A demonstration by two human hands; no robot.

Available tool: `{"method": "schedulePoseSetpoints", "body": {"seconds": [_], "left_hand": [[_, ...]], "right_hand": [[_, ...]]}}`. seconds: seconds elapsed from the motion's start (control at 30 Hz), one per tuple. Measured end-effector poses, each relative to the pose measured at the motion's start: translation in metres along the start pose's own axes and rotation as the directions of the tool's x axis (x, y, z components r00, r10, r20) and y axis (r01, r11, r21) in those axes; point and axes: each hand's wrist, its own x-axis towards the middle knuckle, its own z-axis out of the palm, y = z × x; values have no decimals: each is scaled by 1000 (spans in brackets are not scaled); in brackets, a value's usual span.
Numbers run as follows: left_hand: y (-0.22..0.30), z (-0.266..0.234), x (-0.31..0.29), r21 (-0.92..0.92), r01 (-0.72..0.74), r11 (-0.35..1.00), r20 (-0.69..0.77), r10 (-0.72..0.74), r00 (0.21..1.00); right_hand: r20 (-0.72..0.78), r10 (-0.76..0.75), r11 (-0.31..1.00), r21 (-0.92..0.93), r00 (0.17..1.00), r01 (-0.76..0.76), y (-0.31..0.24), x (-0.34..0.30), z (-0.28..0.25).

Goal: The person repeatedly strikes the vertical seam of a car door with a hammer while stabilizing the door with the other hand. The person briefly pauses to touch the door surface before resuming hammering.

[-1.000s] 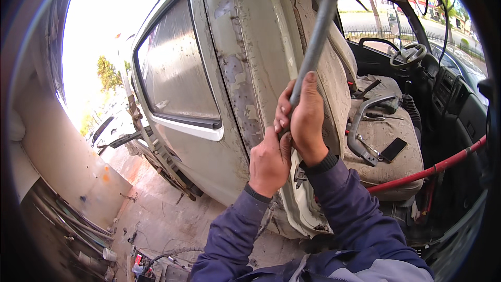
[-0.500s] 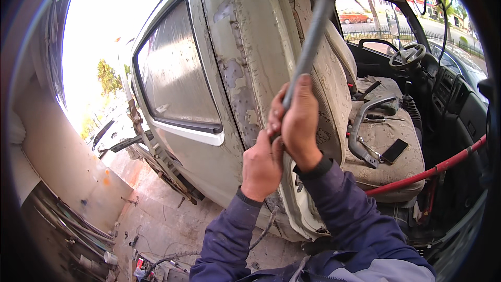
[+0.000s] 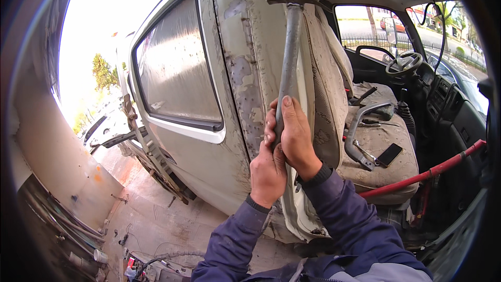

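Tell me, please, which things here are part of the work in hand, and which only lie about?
In the work:
- hammer, gripped by both the left hand and the right hand
- worn cab pillar beside the hammer

Lying about:
- phone on the seat
- bent metal bar
- red rod
- steering wheel

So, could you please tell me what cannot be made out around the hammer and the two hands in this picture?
- Head view: the lower end of the hammer handle is hidden inside the right hand and left hand.
- What the hammer head faces is unclear; the seat back lies behind it.
- The small items on the seat cushion are too small to identify.
- The ground clutter at the lower left is warped by the fisheye rim.
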Motion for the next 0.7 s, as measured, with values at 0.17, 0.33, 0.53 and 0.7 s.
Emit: {"method": "schedulePoseSetpoints", "body": {"seconds": [0.17,0.33,0.53,0.7], "left_hand": [[-13,-14,17,10,-204,979,126,201,972],[-74,-16,63,441,-384,811,-81,462,883],[-114,3,65,412,-352,840,-36,401,915],[-113,-4,66,441,-354,825,-4,397,918]], "right_hand": [[-36,0,993,-116,999,-4,-20,16,-11],[-113,-101,976,-204,988,77,-29,38,-8],[-47,-14,952,-306,999,-2,-21,42,9],[-80,-42,973,-229,996,23,-27,36,9]]}}
